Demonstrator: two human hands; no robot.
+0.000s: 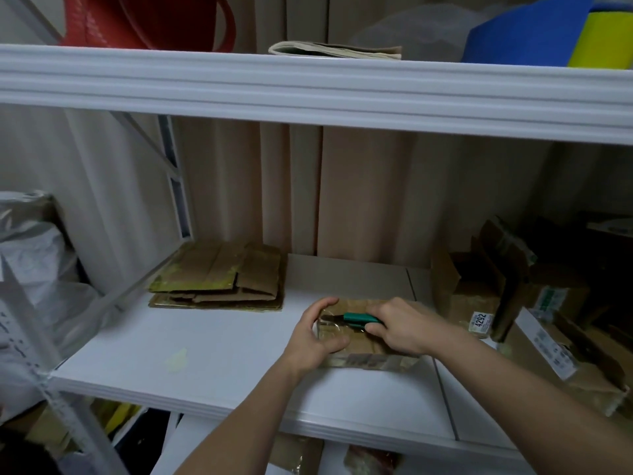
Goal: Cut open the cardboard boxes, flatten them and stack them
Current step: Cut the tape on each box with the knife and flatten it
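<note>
The right hand gripped a green-handled box cutter, blade end down on a small taped cardboard box sitting on the white shelf. The left hand was curled round the box's left end. Flattened cardboard was stacked back left, and opened boxes sat off to the right.

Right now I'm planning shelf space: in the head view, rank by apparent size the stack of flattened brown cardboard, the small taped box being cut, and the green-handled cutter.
1. Stack of flattened brown cardboard
2. Small taped box, partly hidden by hands
3. Green-handled cutter
</note>
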